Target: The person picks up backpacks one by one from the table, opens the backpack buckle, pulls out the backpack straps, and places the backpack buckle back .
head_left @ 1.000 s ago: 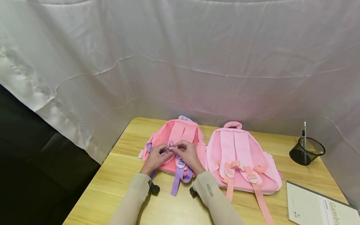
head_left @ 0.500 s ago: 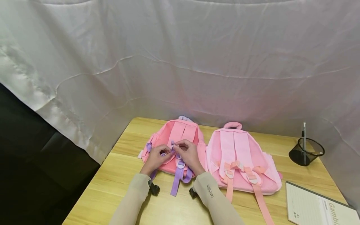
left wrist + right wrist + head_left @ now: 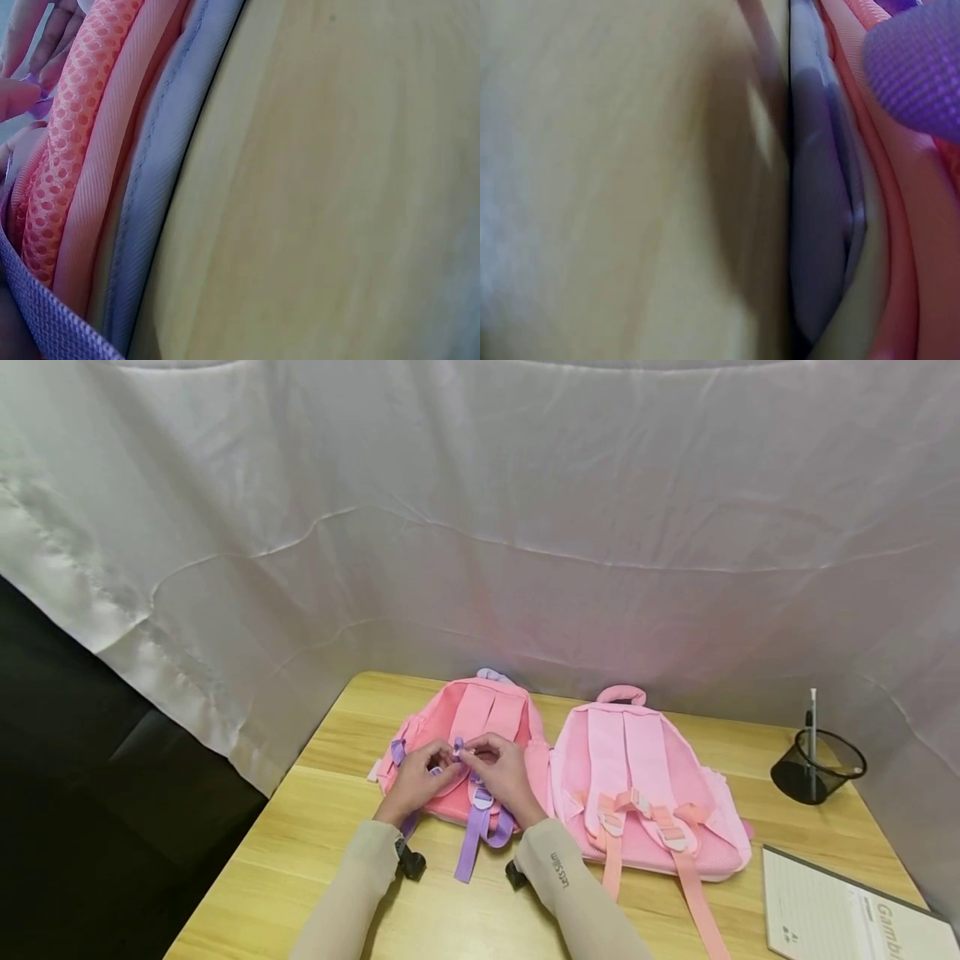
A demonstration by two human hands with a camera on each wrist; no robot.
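Note:
In the head view, a coral-pink backpack [image 3: 450,702] lies with its shoulder straps facing up. Over its middle, my left hand [image 3: 416,779] and right hand [image 3: 504,770] meet fingertip to fingertip. Between them they pinch a short purple strap [image 3: 458,745], which has a small pale fitting whose exact shape is too small to tell. A purple adjuster strap [image 3: 471,843] with a white buckle [image 3: 482,798] hangs below the right hand. The left wrist view catches some fingertips [image 3: 19,97] at a purple piece, beside the backpack's mesh edge [image 3: 82,97].
A lighter pink backpack [image 3: 645,760] with peach straps lies against the first one's right side. Farther right stand a black mesh pen holder [image 3: 797,774] with pens and a notebook [image 3: 825,902]. A grey curtain [image 3: 570,527] hangs behind the wooden table [image 3: 300,843].
The purple strap between my fingertips shifts and turns slightly, a little right and then back. Both hands stay over the same spot, and the backpacks have not moved.

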